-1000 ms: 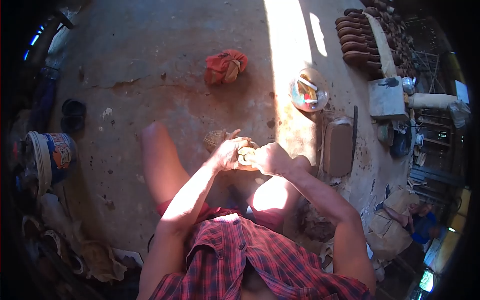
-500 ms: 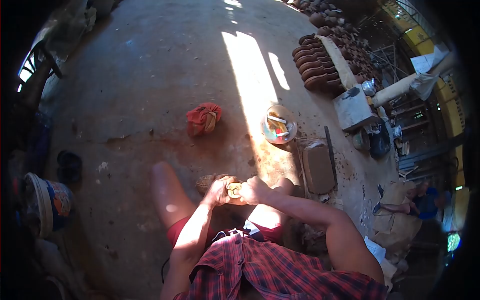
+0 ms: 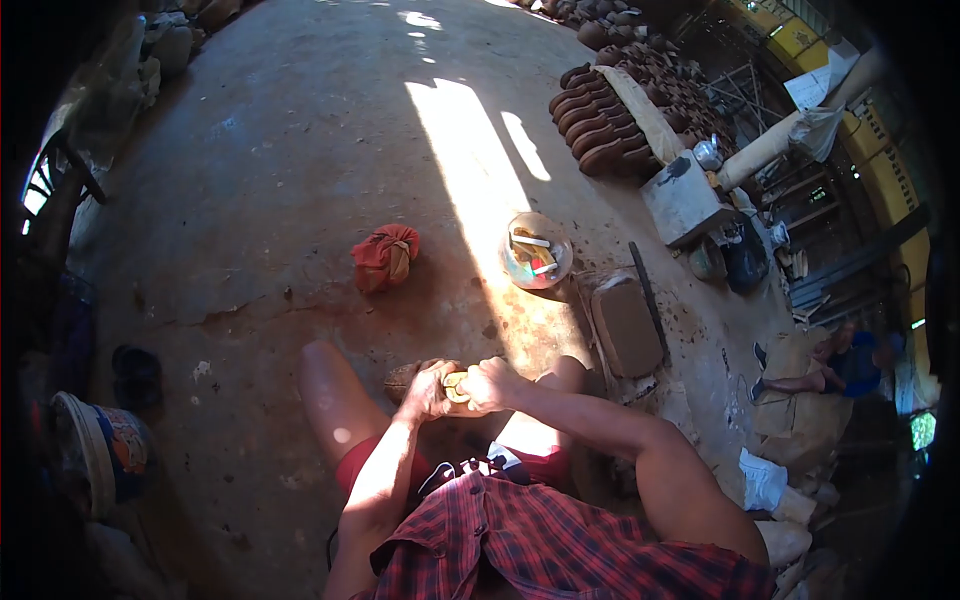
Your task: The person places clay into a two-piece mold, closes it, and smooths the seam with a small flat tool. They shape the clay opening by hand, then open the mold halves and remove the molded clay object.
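Observation:
Between my bent knees, both hands meet over a small yellowish-tan piece (image 3: 455,387) with a rounded edge. My left hand (image 3: 428,392) curls around its left side, fingers closed. Against its right side is my right hand (image 3: 491,385), also closed; a tool inside that fist, if any, is hidden. Just behind my left hand, partly covered by it, lies a brown, rough, rounded object (image 3: 401,380). Beyond my hands on the floor, a clear round tub (image 3: 563,262) holds water and several small tools, and a red cloth bundle (image 3: 382,260) sits farther left.
A brown clay slab (image 3: 627,328) lies right of my knee beside a dark bar (image 3: 646,290). Stacked brown clay pieces (image 3: 598,125) and a grey block (image 3: 686,200) stand farther right. A bucket (image 3: 95,450) and dark sandals (image 3: 136,377) are at left. Another person's legs (image 3: 795,382) show at right.
The view has turned slightly, so the floor items appear shifted to the left. Both hands stay on the tan piece, with only a slight shift in their position.

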### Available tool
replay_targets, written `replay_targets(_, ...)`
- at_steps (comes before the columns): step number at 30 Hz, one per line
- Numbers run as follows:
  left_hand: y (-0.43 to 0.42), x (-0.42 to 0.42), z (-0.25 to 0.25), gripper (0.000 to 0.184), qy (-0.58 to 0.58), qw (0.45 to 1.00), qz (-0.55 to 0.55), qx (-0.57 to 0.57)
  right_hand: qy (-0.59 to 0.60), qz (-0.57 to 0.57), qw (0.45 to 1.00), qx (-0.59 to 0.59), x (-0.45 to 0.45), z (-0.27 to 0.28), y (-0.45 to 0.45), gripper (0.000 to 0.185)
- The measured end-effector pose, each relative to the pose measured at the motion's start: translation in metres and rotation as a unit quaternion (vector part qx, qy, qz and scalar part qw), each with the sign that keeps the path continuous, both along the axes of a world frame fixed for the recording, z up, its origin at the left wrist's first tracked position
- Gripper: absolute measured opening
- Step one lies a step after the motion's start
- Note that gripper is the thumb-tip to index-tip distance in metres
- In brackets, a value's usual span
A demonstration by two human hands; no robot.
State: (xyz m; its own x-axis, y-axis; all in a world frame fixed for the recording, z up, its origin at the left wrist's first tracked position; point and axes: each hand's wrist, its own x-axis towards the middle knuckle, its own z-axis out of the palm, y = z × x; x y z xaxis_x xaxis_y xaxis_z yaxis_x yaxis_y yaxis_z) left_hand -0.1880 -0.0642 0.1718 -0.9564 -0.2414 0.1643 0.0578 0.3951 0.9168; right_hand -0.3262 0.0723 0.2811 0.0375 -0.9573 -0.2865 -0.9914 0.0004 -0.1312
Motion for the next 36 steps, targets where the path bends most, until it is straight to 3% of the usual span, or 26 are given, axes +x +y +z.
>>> replay_targets(7,-0.001,0.001,-0.006,0.079,0.032,0.999,0.001,-0.035,-0.037,-0.058,0.998,0.010,0.009,0.007,-0.002,0.024)
replay_targets(14,-0.004,0.000,0.002,0.081,0.027,1.000,-0.012,-0.009,0.028,-0.051,0.997,0.049,0.006,0.006,-0.001,0.028)
replay_targets(19,-0.001,0.004,0.001,0.075,-0.003,1.000,-0.002,0.010,-0.032,-0.049,0.995,-0.080,0.007,-0.007,0.006,0.030)
replay_targets(26,-0.002,0.001,0.021,0.058,0.041,0.999,0.012,-0.011,0.019,-0.023,0.996,-0.079,0.007,-0.004,0.012,0.027)
replay_targets(29,-0.002,0.003,0.021,0.059,0.060,0.998,0.003,0.026,-0.015,-0.054,0.994,-0.097,0.016,-0.001,0.015,0.025)
replay_targets(31,-0.002,0.006,0.021,0.062,0.056,0.998,0.006,0.009,-0.048,-0.152,0.987,0.013,0.020,0.008,0.014,0.024)
replay_targets(34,-0.002,0.002,0.017,0.065,0.029,1.000,0.008,-0.006,-0.097,-0.254,0.962,0.021,0.032,0.020,0.012,0.025)
replay_targets(36,-0.002,0.005,0.011,0.066,0.016,1.000,-0.005,-0.004,-0.128,-0.273,0.953,0.012,0.039,-0.007,0.013,0.025)
